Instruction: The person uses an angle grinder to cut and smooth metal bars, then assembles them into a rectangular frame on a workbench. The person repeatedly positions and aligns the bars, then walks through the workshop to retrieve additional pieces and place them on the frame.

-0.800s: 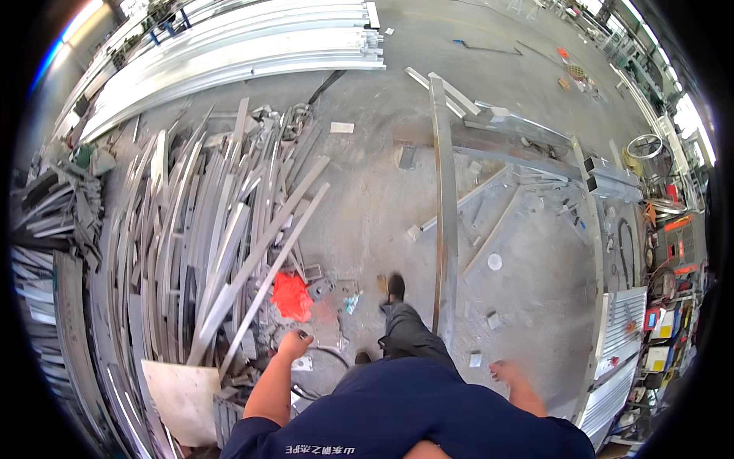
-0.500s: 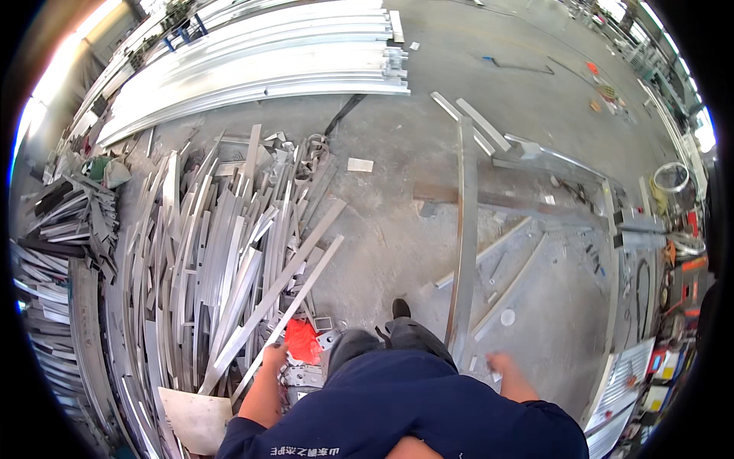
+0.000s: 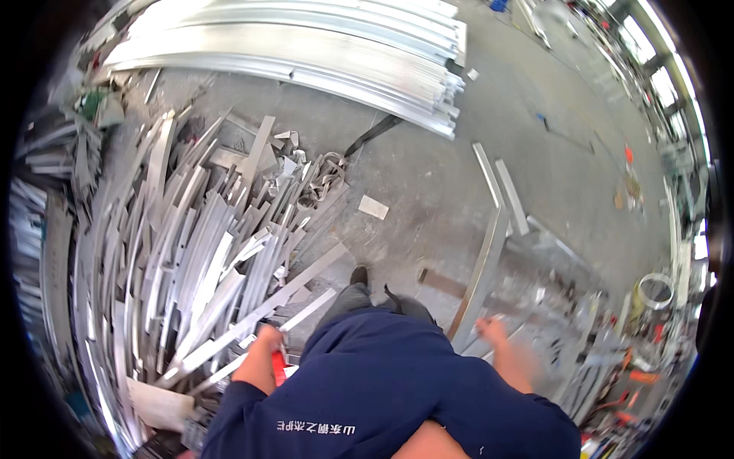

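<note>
My left hand [image 3: 268, 336] hangs over the right edge of a heap of metal offcuts [image 3: 195, 229], close to a pale metal strip [image 3: 310, 309]. Its fingers are too small and hidden to read. Beside my left forearm a bit of red material [image 3: 279, 369] shows. My right hand [image 3: 492, 330] is out at my right, curled, near the lower end of a long metal bar [image 3: 480, 271] on the floor. A small pale spot shows at its fingers, too blurred to name.
A stack of long silvery profiles [image 3: 306, 46] lies ahead. A light flat piece [image 3: 374, 206] and a short brownish bar [image 3: 443, 283] are on the floor. A wire coil [image 3: 656, 291] and tools are at right. A pale sheet [image 3: 159, 403] leans at lower left.
My view has turned and shifted forward, so the stack and bars sit differently in the picture. My right hand has swung up beside the long bar; the red material is now mostly covered by my arm.
</note>
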The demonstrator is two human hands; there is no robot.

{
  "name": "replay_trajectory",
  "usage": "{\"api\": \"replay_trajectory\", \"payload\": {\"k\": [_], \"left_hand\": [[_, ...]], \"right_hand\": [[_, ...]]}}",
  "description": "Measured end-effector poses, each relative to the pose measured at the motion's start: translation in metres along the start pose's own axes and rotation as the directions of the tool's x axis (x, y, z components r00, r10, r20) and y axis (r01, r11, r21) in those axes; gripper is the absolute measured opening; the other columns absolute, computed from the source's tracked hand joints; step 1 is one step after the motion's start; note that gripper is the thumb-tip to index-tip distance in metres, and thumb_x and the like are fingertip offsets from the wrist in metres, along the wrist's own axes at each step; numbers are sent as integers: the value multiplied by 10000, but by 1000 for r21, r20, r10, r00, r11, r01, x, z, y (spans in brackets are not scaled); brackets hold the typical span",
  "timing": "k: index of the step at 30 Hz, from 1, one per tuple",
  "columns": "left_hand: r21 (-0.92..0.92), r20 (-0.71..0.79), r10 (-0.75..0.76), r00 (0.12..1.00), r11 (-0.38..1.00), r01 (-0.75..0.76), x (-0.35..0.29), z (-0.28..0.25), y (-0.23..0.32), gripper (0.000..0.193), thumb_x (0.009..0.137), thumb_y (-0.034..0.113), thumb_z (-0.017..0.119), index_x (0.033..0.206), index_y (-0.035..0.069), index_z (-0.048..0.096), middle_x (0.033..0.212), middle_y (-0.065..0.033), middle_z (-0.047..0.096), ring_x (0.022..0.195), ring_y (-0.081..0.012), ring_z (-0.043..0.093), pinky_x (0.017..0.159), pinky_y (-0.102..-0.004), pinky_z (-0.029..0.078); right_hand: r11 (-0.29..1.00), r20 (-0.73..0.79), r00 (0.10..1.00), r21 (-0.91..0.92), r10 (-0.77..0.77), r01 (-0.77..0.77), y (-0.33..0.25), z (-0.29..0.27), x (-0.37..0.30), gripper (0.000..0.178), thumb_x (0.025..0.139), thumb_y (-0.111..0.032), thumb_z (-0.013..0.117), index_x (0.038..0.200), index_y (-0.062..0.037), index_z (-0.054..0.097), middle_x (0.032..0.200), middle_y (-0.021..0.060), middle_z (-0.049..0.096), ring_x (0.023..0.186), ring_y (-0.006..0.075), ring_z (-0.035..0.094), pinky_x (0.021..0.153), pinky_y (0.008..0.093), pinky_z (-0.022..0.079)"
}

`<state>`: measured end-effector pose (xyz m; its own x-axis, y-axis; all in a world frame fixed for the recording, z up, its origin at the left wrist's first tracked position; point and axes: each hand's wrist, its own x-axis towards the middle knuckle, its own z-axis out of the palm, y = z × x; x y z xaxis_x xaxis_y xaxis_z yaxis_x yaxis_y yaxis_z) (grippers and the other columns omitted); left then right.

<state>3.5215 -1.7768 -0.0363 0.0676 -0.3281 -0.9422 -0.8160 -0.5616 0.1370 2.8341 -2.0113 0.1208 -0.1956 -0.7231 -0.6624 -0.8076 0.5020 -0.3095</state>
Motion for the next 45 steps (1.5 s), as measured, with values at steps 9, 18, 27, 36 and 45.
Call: {"api": "replay_trajectory", "payload": {"k": [9, 18, 27, 36, 45], "left_hand": [[-465, -622, -37, 782, 821, -331, 30, -414, 221, 411, 809, 345, 670, 1030, -2, 681, 927, -171, 708, 816, -266, 675, 760, -372, 523], [-711, -238, -360, 902, 697, 91, 86, -469, 210, 446, 764, 414, 687, 933, 2, 719, 806, -149, 716, 763, -284, 697, 722, -385, 541], [-890, 229, -436, 870, 269, 369, 84, -578, 256, 379, 853, 356, 665, 928, -13, 709, 890, -93, 729, 700, -213, 706, 641, -359, 550], [-891, -425, -619, 660, 416, -184, 192, -886, 139, 475, 800, 396, 681, 1050, -8, 684, 1017, -209, 697, 957, -336, 669, 853, -411, 517], [-832, -548, -578, 605, 450, -324, 154, -1172, -5, 444, 822, 367, 689, 1047, -16, 663, 1002, -190, 697, 940, -331, 666, 833, -400, 515]], "right_hand": [[909, 313, 882, 108, 353, -403, -88, -50, 169, 412, 885, -298, 679, 991, 100, 661, 883, 156, 692, 722, 245, 654, 634, 411, 515], [972, 123, 991, 222, 50, -76, -488, -189, 481, 280, 910, -229, 659, 842, 42, 645, 728, 126, 649, 680, 226, 653, 574, 363, 510], [479, 281, 709, -574, -647, 664, -989, -305, 619, 377, 801, -301, 731, 1043, -17, 673, 940, 181, 705, 894, 291, 682, 804, 388, 531], [913, 298, 883, -78, -362, 400, -1201, -206, 703, 211, 881, -174, 657, 889, 36, 654, 747, 110, 652, 590, 177, 615, 502, 323, 493], [485, 757, 602, -438, -256, 757, -1427, -36, 678, 230, 852, -195, 661, 904, 28, 687, 787, 116, 682, 696, 229, 673, 602, 367, 529]]}}
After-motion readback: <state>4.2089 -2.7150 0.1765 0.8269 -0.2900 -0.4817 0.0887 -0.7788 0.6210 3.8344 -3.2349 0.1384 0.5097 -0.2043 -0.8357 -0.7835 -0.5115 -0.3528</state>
